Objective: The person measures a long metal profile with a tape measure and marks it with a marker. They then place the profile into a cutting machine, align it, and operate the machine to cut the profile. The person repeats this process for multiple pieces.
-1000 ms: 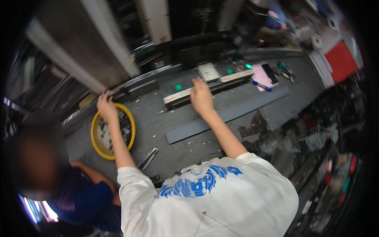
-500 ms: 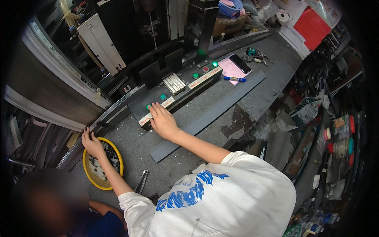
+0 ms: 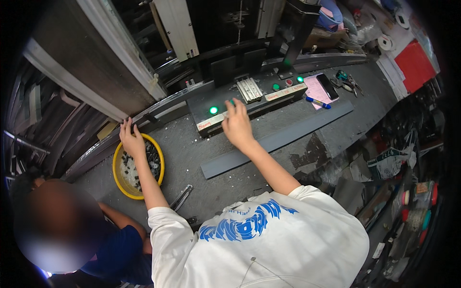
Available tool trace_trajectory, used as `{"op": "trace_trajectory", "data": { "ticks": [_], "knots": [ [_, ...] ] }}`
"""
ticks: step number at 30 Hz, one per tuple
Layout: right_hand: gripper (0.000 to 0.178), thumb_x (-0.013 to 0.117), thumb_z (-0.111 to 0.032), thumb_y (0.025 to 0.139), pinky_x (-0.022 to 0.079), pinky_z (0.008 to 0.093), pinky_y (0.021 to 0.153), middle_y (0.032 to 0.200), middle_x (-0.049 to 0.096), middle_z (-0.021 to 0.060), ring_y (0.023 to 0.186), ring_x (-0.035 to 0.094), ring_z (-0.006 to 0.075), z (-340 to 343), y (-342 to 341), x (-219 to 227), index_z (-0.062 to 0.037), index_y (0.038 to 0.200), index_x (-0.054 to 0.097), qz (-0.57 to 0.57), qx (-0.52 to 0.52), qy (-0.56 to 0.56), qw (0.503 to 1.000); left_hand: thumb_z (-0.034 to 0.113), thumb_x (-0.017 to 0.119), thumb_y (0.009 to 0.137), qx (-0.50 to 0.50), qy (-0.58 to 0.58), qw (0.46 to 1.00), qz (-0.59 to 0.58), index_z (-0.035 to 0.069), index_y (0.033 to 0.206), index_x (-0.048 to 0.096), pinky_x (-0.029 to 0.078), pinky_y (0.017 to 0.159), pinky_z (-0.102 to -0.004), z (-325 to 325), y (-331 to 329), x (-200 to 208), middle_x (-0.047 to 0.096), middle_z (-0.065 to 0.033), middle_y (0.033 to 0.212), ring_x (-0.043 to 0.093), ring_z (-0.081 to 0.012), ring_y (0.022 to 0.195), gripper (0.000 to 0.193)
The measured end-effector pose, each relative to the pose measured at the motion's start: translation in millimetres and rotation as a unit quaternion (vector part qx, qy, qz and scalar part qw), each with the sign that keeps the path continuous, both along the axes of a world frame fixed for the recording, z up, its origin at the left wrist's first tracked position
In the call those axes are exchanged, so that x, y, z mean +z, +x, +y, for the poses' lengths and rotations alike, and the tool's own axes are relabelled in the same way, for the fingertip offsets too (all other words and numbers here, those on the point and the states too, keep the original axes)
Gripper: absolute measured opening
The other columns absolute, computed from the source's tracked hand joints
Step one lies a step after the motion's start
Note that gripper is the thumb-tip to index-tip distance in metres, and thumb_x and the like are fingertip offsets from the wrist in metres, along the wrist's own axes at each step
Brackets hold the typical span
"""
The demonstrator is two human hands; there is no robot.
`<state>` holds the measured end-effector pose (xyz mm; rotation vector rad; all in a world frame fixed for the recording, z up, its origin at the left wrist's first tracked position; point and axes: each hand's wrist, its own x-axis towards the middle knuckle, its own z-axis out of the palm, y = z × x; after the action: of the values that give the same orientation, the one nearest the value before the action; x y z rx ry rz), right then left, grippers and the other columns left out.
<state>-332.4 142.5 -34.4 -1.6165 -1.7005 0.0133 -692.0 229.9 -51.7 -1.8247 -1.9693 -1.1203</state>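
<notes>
My right hand (image 3: 237,126) is open, its fingers stretched out over the front control panel (image 3: 204,102). The fingertips reach a green button (image 3: 232,102) and partly cover it. Just left of that button, another green button (image 3: 213,110) glows brightly. My left hand (image 3: 132,139) is open above the far rim of a yellow basin (image 3: 162,165), fingers apart. Its fingertips are at the dark rail (image 3: 158,109) along the machine's edge; whether they press on it I cannot tell. Dark offcuts and pale scraps (image 3: 129,173) lie in the basin.
A long grey bar (image 3: 278,139) lies across the worktop. Farther right are a phone (image 3: 327,86), pink paper (image 3: 313,85), a blue marker (image 3: 318,102) and pliers (image 3: 353,86). A slim metal tool (image 3: 181,198) lies near my left forearm. Another person (image 3: 120,245) is close at lower left.
My right hand has moved right, from the leftmost green button to the one beside it. The leftmost button is now brightly lit. My left hand stays by the rail; the whole view has shifted.
</notes>
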Motion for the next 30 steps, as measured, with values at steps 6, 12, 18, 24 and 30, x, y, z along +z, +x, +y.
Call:
{"op": "trace_trajectory", "data": {
  "ticks": [6,12,18,24,30],
  "knots": [
    [0.043,0.058,-0.007,0.089,0.046,0.0449,0.1,0.132,0.05,0.0256,0.121,0.051,0.0416,5,15,-10,0.0079,0.128,0.05,0.036,-0.007,-0.018,0.999,0.013,0.058,0.091,0.009,-0.007,1.0,-0.005,0.016,0.13,0.063,0.04,0.109,-0.0406,-2,4,2,0.057,-0.0082,0.139,0.046,-0.0312,0.134,0.039],
    [0.042,0.061,-0.007,0.084,0.049,0.0412,0.095,0.126,0.055,0.0216,0.114,0.056,0.0353,15,17,-14,0.0076,0.122,0.055,-0.093,-0.026,-0.003,0.995,0.011,0.056,0.091,0.006,-0.001,1.0,0.001,0.016,0.131,0.062,0.04,0.108,-0.0406,-4,5,2,0.055,-0.008,0.141,0.045,-0.0305,0.135,0.041],
    [0.027,0.062,-0.008,0.08,0.048,0.0388,0.09,0.117,0.059,0.0158,0.108,0.055,0.0301,22,23,0,0.0047,0.103,0.067,-0.241,-0.028,-0.063,0.968,0.011,0.056,0.09,0.001,0.003,1.0,-0.005,0.016,0.131,0.062,0.04,0.108,-0.0406,-4,5,1,0.055,-0.0077,0.141,0.045,-0.0303,0.135,0.043],
    [0.029,0.062,-0.007,0.078,0.045,0.0464,0.099,0.126,0.056,0.0205,0.118,0.053,0.0367,22,44,13,0.0034,0.105,0.068,-0.09,-0.028,-0.02,0.995,0.01,0.055,0.089,0.002,-0.008,1.0,-0.007,0.017,0.132,0.061,0.04,0.108,-0.0402,-5,3,0,0.054,-0.0064,0.142,0.045,-0.0296,0.136,0.045],
    [0.048,0.06,-0.005,0.082,0.043,0.0471,0.103,0.131,0.05,0.0281,0.123,0.049,0.0438,29,127,1,0.0068,0.127,0.052,-0.042,-0.208,0.012,0.977,0.008,0.055,0.088,-0.013,0.003,1.0,-0.016,0.017,0.133,0.061,0.039,0.11,-0.0397,-5,0,-1,0.054,-0.0067,0.143,0.044,-0.0294,0.136,0.046]
  ]
}}
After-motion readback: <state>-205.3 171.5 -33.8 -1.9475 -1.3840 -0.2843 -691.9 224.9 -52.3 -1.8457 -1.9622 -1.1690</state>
